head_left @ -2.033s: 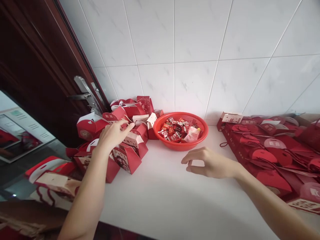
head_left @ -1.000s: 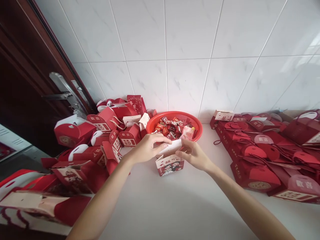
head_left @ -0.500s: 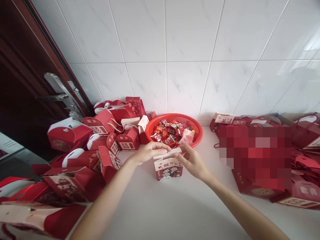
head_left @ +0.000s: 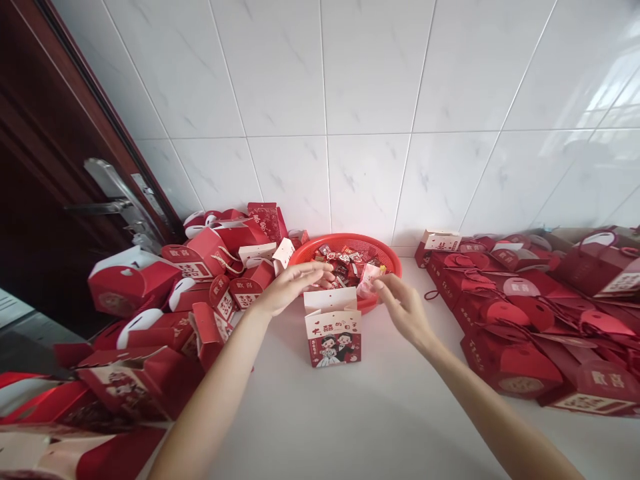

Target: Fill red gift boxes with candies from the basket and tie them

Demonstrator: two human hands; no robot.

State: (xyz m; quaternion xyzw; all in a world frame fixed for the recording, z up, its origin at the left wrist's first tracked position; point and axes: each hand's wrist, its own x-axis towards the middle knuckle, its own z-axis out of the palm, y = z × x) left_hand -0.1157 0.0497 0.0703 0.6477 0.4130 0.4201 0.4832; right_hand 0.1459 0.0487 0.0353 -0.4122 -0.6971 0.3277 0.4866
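A small red and cream gift box with a cartoon couple on its front stands upright on the white table, its top flaps raised. My left hand hovers just behind the box's upper left, fingers stretched out and holding nothing. My right hand is off the box's upper right, fingers curved and apart, also with nothing in it. Its fingertips are near a pink packet in the red plastic basket. Wrapped sweets fill the basket, partly hidden by my hands and the box.
Red gift boxes crowd the left side. More red boxes are packed in rows on the right. Behind stands a white tiled wall. A dark door with a metal handle is at the far left.
Both hands have let go of the box's top and moved apart, the right one outward to the right. The box's top flaps now stand raised. The view has shifted slightly.
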